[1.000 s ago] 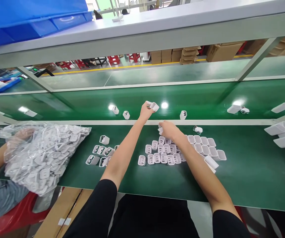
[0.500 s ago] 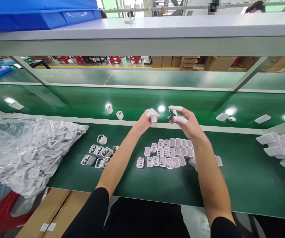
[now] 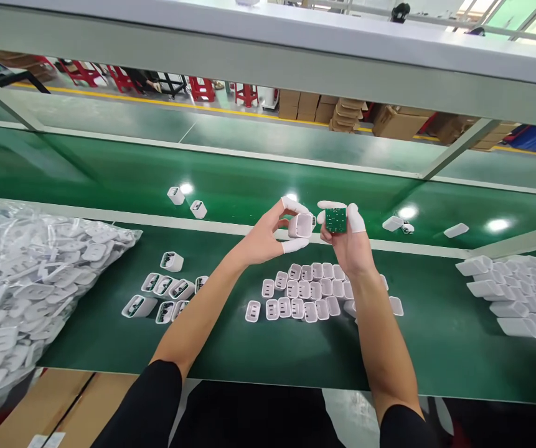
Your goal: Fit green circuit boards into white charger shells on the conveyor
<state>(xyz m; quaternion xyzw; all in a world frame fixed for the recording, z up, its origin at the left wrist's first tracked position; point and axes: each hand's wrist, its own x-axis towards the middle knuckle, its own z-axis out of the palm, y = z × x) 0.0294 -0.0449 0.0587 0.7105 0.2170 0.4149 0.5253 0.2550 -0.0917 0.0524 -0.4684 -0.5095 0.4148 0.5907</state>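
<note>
My left hand (image 3: 272,230), with white finger cots on its fingertips, grips a white plastic charger housing (image 3: 300,226) whose open end faces me. Close by on the right, my right hand (image 3: 349,233) pinches a green circuit board (image 3: 335,219) between cot-covered fingers, its flat side toward me. The board and housing are apart by a small gap. Below my hands, rows of empty white housings (image 3: 310,290) stand on the green bench, partly hidden by my right forearm. Left of my left forearm sit several housings with boards inside (image 3: 181,289).
A clear plastic bag (image 3: 43,280) of white covers lies at the left. Stacked white housings (image 3: 515,292) fill the right side. Two filled housings (image 3: 198,209) and a few loose pieces (image 3: 393,223) rest on the strip behind. A shelf beam (image 3: 268,74) crosses above.
My left hand has turned, so the housing's open end now shows. My right hand has rotated the circuit board from edge-on to flat side toward me. The camera view has tilted and shifted.
</note>
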